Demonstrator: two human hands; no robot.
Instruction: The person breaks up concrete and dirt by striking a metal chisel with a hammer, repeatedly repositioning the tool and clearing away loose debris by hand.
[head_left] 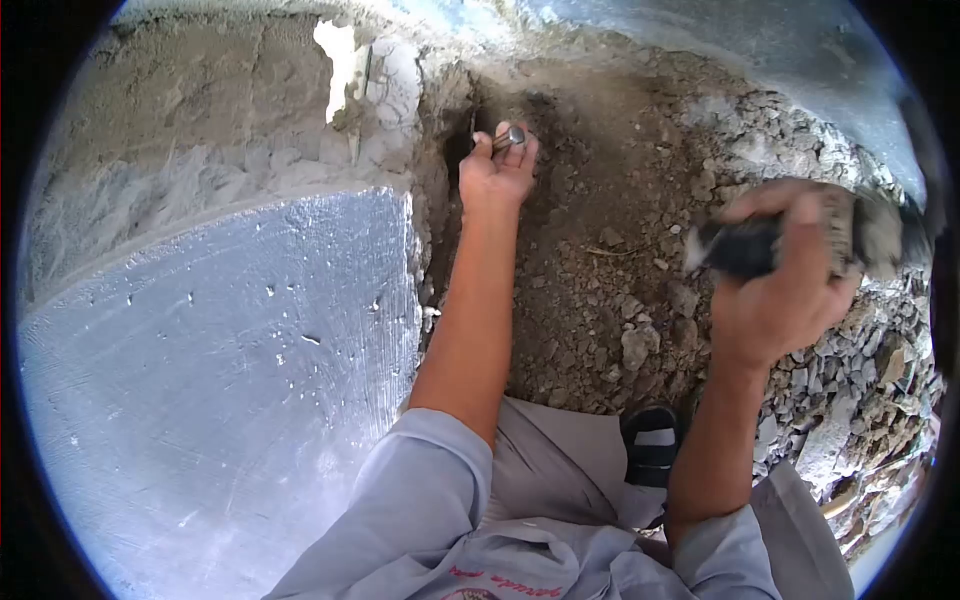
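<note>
My left hand (497,178) is closed around a metal chisel (516,135), whose round, shiny end faces up at me. The chisel's far end is hidden beyond my fingers, at a dark hollow (470,125) in the dirt beside the broken wall edge. Off to the right, my right hand (780,290) is raised above the rubble and grips a hammer (745,248). Motion blurs the hammer; a black part shows on one side of my fingers and a greyish part on the other.
A smooth grey concrete slab (220,370) with a rough edge lies at the left, below a brown earthen face (200,90). Broken stones (640,345) and loose soil cover the ground. My sandalled foot (652,445) stands by the rubble. A grey surface (760,50) curves across the upper right.
</note>
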